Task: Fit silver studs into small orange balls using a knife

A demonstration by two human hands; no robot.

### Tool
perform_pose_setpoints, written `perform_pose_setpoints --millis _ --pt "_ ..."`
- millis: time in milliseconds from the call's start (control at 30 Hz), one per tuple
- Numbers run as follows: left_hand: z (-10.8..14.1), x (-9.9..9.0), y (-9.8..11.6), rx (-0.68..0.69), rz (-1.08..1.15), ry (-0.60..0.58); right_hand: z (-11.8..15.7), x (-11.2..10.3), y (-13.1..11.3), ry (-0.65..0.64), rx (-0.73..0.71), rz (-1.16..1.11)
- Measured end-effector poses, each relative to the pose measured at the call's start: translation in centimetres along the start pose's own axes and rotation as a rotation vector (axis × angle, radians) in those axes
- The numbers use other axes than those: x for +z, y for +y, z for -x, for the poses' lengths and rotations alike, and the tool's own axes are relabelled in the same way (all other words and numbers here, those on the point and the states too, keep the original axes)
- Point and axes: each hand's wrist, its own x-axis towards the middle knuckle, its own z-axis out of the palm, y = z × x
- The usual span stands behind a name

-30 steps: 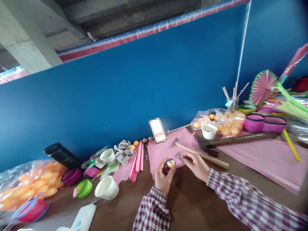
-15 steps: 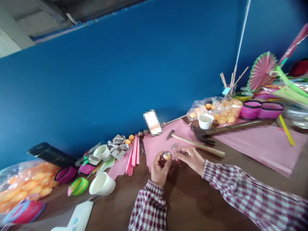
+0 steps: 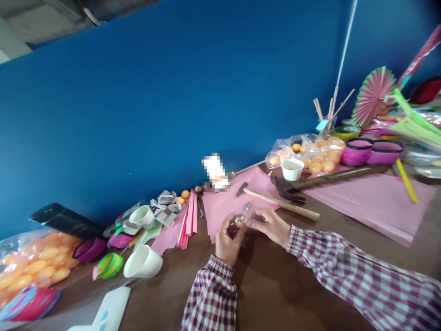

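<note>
My left hand (image 3: pixel 228 243) grips a small orange ball (image 3: pixel 240 224) whose upper side is covered with shiny silver bits. Thumb and forefinger of my right hand (image 3: pixel 272 225) are pinched together right beside the ball's right side; whatever they hold is too small to make out. Just beyond the hands, a little heap of silver pieces (image 3: pixel 247 206) lies on a pink paper sheet (image 3: pixel 223 202). A small hammer (image 3: pixel 275 198) with a pale wooden handle rests across that sheet, behind my right hand.
A claw hammer (image 3: pixel 330 178) and a white cup (image 3: pixel 292 170) sit at the right, near a bag of orange balls (image 3: pixel 322 154). On the left are a larger white cup (image 3: pixel 144 263), another bag of balls (image 3: pixel 37 264) and pink paper strips (image 3: pixel 188 220). A blue wall (image 3: pixel 172 92) stands behind.
My right hand has come slightly closer to the ball, its fingertips now at the ball's edge. The left hand keeps its hold. The view has shifted a little.
</note>
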Motion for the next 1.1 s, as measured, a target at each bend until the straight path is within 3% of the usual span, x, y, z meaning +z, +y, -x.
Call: perform_pose_setpoints --millis 300,1100 --pt "-0.01 0.12 0.12 -0.027 0.032 0.021 0.02 -0.16 0.50 0.021 -0.041 0.135" --pt "-0.04 0.04 0.05 -0.021 0.050 0.023 -0.03 -0.17 0.01 -0.025 -0.029 0.143"
